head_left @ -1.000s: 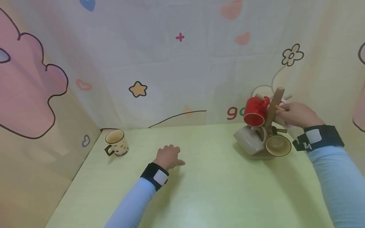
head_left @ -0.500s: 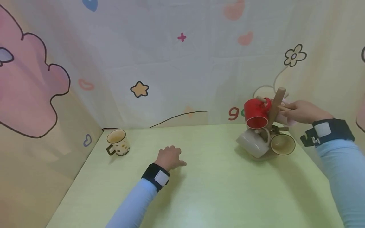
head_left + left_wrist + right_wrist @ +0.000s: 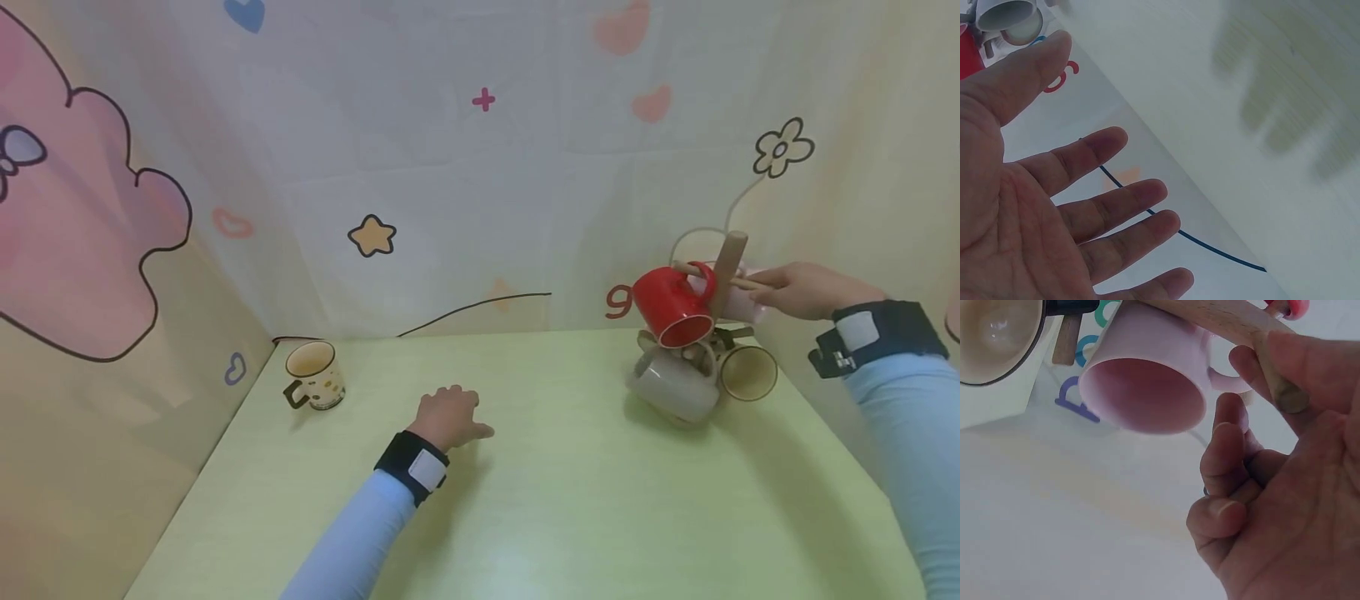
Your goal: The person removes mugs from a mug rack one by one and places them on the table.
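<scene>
On the right stands a wooden mug tree (image 3: 729, 260) hung with several mugs. My right hand (image 3: 806, 290) pinches one of its wooden pegs (image 3: 1272, 372) between thumb and index finger, the other fingers curling loosely below. From the tree hang a red mug (image 3: 669, 305), a light grey mug (image 3: 675, 387), a cream mug (image 3: 748, 373) with a dark handle, and a pink mug (image 3: 1141, 394) behind the post. My left hand (image 3: 450, 419) hovers over the table, fingers spread and holding nothing. The tree's base is mostly hidden by the mugs.
A cream mug with spots (image 3: 318, 383) stands upright at the table's back left, its dark handle toward the front left. The pale green table (image 3: 570, 483) meets a printed curtain (image 3: 420, 167) at the back and on both sides.
The mug tree has turned under my right hand, which shifted slightly right. The red and grey mugs swung round, and the pink mug shows more. My left hand keeps its pose.
</scene>
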Demonstrator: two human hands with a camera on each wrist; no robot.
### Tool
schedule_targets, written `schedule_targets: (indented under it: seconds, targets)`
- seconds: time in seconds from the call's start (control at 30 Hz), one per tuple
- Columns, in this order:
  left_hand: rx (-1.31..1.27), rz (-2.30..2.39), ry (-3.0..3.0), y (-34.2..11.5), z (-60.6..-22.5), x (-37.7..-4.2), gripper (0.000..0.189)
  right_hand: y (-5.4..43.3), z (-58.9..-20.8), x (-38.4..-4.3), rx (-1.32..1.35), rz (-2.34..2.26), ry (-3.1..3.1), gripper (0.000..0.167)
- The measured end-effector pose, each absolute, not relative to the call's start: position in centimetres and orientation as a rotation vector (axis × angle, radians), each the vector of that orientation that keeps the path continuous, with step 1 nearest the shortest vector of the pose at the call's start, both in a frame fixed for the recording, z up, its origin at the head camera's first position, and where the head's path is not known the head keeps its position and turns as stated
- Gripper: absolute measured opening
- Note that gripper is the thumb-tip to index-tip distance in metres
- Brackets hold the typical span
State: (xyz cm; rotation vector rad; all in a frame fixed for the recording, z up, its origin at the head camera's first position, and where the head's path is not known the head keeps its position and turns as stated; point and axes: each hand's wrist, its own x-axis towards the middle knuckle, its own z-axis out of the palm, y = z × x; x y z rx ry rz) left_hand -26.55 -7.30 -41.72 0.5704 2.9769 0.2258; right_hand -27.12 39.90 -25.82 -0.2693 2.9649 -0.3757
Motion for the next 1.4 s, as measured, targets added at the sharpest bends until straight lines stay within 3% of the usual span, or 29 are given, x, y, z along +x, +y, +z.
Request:
schedule_targets:
  seconds: [0.47, 0.53, 0.6, 0.7, 0.87, 1.4]
  targets:
    - [0.587, 0.216, 2.977, -7.1, -41.7, -26.7, 0.052, 41.5, -25.9, -27.9, -0.275, -0.355, 2.983, 0.050]
    - [0.589, 0.216, 2.975, -7.0, -41.6, -26.7, 0.051, 41.9, -26.2, -28.1, -0.283, -0.351, 2.992, 0.056]
    - [0.591, 0.222, 2.974, -7.0, -41.6, -26.6, 0.051, 42.7, -26.8, -28.6, -0.288, -0.360, 2.998, 0.081]
    - [0.590, 0.228, 2.975, -7.0, -41.5, -26.5, 0.051, 42.8, -26.9, -28.7, -0.273, -0.367, 2.991, 0.085]
    - [0.590, 0.246, 2.979, -7.0, -41.3, -26.2, 0.049, 41.0, -26.1, -27.5, -0.257, -0.323, 3.036, 0.049]
    - [0.611, 0.256, 2.961, -6.5, -41.4, -26.2, 0.052, 32.4, -25.4, -25.9, 0.065, -0.151, 3.470, 0.057]
